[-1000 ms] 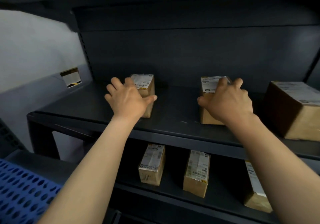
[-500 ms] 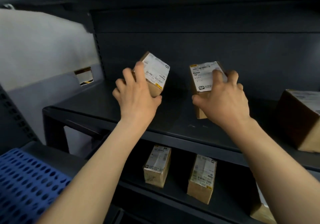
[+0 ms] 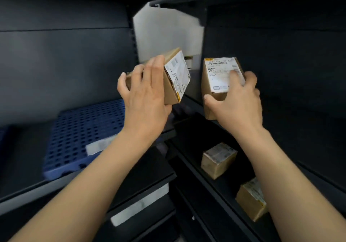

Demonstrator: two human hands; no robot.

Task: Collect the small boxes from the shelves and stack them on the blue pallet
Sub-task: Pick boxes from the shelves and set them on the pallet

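My left hand grips a small brown cardboard box with a white label, tilted in the air. A second labelled brown box is held upright by my right hand, just right of the first. Both boxes are off the shelf and apart from each other. The blue perforated pallet lies lower left, on a dark shelf surface, with a white strip on it. Two more small boxes sit on the lower right shelf, one nearer and one at the edge by my right forearm.
Dark metal shelving fills the right side, another dark unit the left. A pale wall panel shows between them. The shelf edge runs diagonally under my right arm.
Both hands lifted their boxes off the upper shelf and carried them left. The view swung left, so the blue pallet now sits much larger below my left hand.
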